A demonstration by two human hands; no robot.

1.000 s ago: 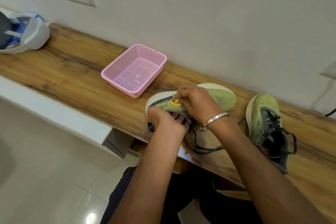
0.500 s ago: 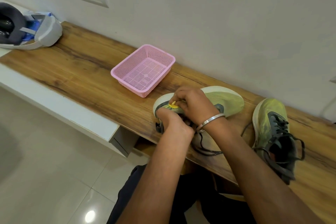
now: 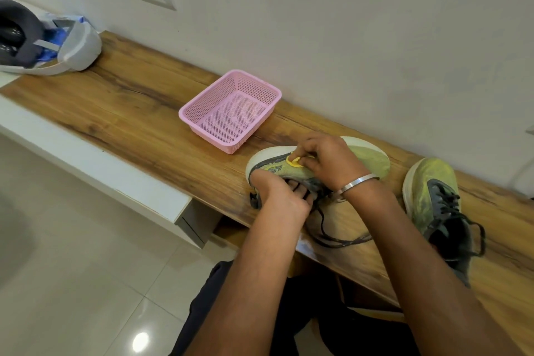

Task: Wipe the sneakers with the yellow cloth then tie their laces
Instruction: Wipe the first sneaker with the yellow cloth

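A yellow-green sneaker [image 3: 372, 159] with a white sole lies on its side on the wooden shelf [image 3: 138, 107]. My left hand [image 3: 277, 196] grips its heel end, fingers curled into the opening. My right hand [image 3: 329, 162] pinches a small yellow cloth [image 3: 294, 162] against the sneaker's side, and only a bit of the cloth shows. Its dark laces [image 3: 332, 237] hang loose over the shelf's front edge. The second sneaker [image 3: 433, 199] stands upright to the right, laces untied.
A pink mesh basket [image 3: 231, 110] sits behind the held sneaker, near the wall. A grey and white headset [image 3: 43, 40] lies at the shelf's far left end. A white drawer unit [image 3: 95, 165] runs below the shelf front, with tiled floor beneath.
Both hands stay on the sneaker; my right hand has shifted the cloth slightly along its side. The view has moved a little to the left and down.
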